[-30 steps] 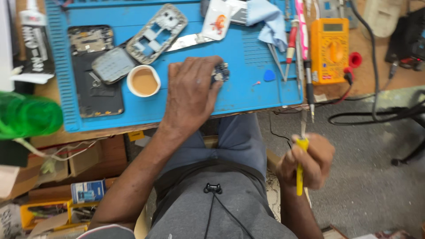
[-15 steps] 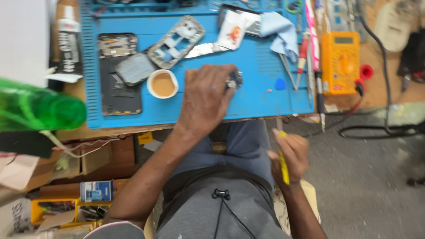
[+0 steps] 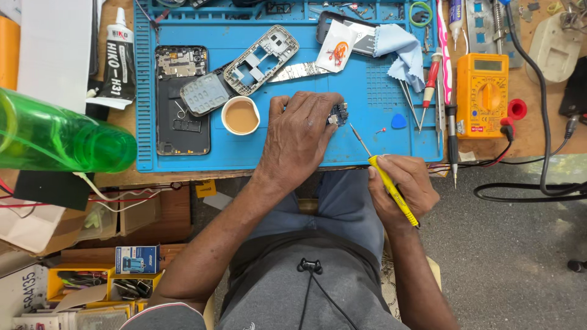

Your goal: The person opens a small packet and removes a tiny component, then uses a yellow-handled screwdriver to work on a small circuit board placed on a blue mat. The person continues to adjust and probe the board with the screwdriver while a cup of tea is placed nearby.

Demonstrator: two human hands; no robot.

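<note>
Circuit board [image 3: 338,114], small and dark, lies on the blue work mat [image 3: 293,153], mostly hidden under the fingers of the left hand.

Far left: green plastic bottle [image 3: 58,137] on its side at the counter [image 3: 532,143] edge. Beside it, a black-and-white glue tube [image 3: 117,61] just off the mat's left border.

On the mat, left part: opened dark phone body [image 3: 181,101] lying flat; grey keypad piece [image 3: 205,93] overlapping its right edge; silver phone frame [image 3: 262,59] tilted just right of that. Small round cup [image 3: 240,115] of tan liquid sits below them.

Left hand [image 3: 299,137], palm down, fingers curled over the circuit board and pressing it to the mat; thumb near the cup, not touching as far as can be told.

Right hand [image 3: 403,189] closed around a yellow-handled screwdriver [image 3: 384,174], held off the mat's near edge; thin metal tip points up-left toward the board and stops short of it.

Right of the hands: blue pick [image 3: 398,121] and a tiny red piece [image 3: 383,130] on the mat, light blue cloth [image 3: 400,52] above. Tweezers and drivers line the mat's right border. Orange multimeter [image 3: 483,95] on the counter beyond, black cable [image 3: 541,177] trailing off.
</note>
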